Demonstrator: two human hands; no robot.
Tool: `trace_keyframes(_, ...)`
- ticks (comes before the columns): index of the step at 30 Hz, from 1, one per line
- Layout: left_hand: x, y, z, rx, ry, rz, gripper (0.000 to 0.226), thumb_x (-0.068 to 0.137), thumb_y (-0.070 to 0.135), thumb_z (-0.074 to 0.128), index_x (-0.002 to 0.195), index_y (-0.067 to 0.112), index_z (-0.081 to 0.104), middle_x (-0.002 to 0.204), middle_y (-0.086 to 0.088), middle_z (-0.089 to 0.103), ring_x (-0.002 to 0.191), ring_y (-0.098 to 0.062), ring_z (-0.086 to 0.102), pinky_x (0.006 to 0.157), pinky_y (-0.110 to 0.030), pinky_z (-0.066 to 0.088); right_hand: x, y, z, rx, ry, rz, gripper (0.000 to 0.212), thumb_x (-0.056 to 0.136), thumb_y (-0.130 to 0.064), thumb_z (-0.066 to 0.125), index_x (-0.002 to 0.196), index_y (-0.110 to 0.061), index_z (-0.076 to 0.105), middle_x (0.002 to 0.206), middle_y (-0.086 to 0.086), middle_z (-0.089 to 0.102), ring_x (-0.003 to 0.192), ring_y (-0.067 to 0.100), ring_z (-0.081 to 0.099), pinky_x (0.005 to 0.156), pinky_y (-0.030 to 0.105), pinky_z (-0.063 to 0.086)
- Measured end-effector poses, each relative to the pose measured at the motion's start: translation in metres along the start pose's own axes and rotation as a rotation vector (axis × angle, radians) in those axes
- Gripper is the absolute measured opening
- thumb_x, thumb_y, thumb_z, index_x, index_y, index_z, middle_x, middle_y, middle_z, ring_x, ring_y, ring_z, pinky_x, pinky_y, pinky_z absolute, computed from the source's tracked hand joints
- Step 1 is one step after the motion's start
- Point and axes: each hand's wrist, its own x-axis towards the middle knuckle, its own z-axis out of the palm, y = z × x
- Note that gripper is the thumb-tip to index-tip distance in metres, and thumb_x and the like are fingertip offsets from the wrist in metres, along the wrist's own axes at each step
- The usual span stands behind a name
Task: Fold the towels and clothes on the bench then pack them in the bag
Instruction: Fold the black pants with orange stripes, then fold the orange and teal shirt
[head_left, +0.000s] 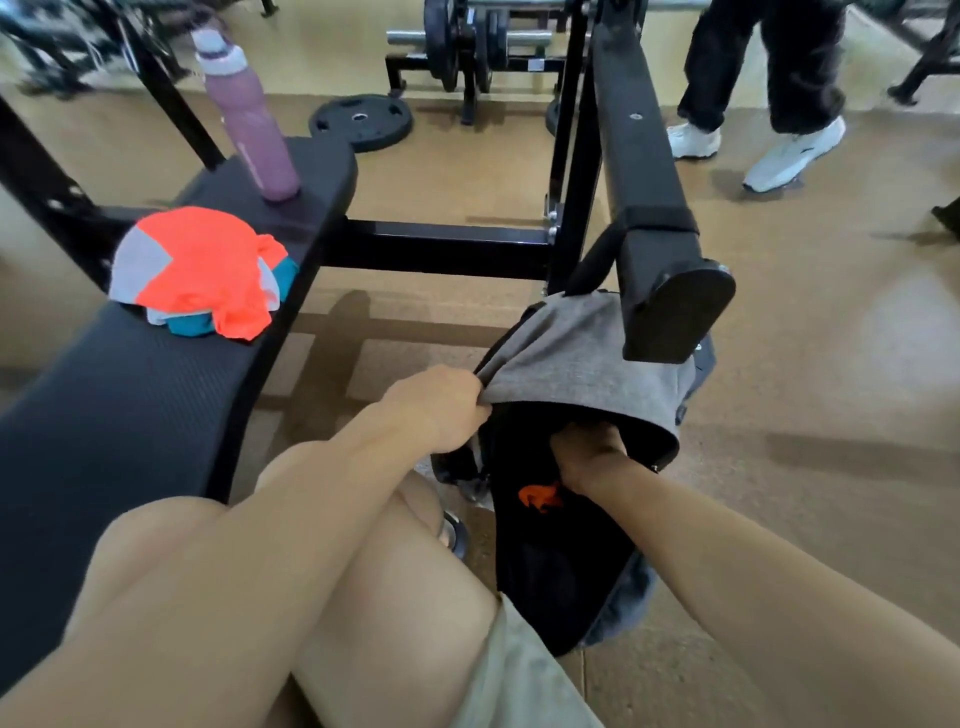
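1. The bag (582, 353) sits on the floor just right of the surface (130, 395), leaning against a black frame post (654, 249). Its grey flap is lifted and the mouth is open toward the camera.
2. The left hand (441, 405) pinches the edge of that flap and holds the bag open.
3. The right hand (587, 452) is pushed down inside the bag. The fingers are hidden in the dark interior, so I can't tell if it's gripping anything or just pressing stuff down.
4. There's a bit of orange cloth (540, 496) showing inside the bag by the right wrist — looks like at least one item is already packed, though how neatly I can't say.
5. On the surface there's a small pile (197, 270) left: an orange and grey piece on top, something teal under it. It looks roughly bundled rather than properly folded.
6. My read — packing has started but isn't done. That pile needs folding and going in the bag.
7. Other stuff around: a purple bottle (244, 114) standing on the far end of the surface, weight plates (361, 122) on the floor beyond, and someone in white shoes (789, 156) walking past at the back.
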Motion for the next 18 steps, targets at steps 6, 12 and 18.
trace_keyframes(6, -0.020, -0.017, -0.014, -0.037, 0.143, 0.011, 0.034, 0.102, 0.036, 0.050, 0.070, 0.026, 0.052, 0.081, 0.001, 0.060, 0.080, -0.024, 0.061, 0.068, -0.037, 0.047, -0.023, -0.035, -0.030, -0.047, 0.077, -0.074, 0.041, 0.108, -0.020, 0.035, 0.146, -0.009, 0.044, 0.149, 0.015, 0.047, 0.137, 0.031, 0.046, 0.109, 0.038, 0.039)
trace_keyframes(12, -0.052, -0.086, -0.047, -0.190, 0.289, -0.161, 0.021, 0.100, 0.037, 0.054, 0.081, 0.031, 0.060, 0.095, 0.001, 0.069, 0.090, -0.020, 0.063, 0.084, -0.037, 0.051, -0.087, -0.064, -0.084, -0.180, -0.055, -0.259, 0.027, 0.100, -0.007, 0.046, 0.120, -0.011, 0.063, 0.094, 0.003, 0.059, 0.105, 0.029, 0.063, 0.076, 0.033, 0.045)
trace_keyframes(18, -0.081, -0.160, -0.035, -0.405, 0.494, -0.389, 0.015, 0.102, 0.033, 0.051, 0.092, 0.026, 0.059, 0.090, 0.004, 0.063, 0.078, -0.009, 0.059, 0.062, -0.021, 0.040, -0.063, -0.116, -0.157, -0.022, 0.238, -0.431, 0.033, 0.092, -0.011, 0.060, 0.124, -0.019, 0.056, 0.118, 0.007, 0.062, 0.106, 0.030, 0.062, 0.074, 0.038, 0.051)
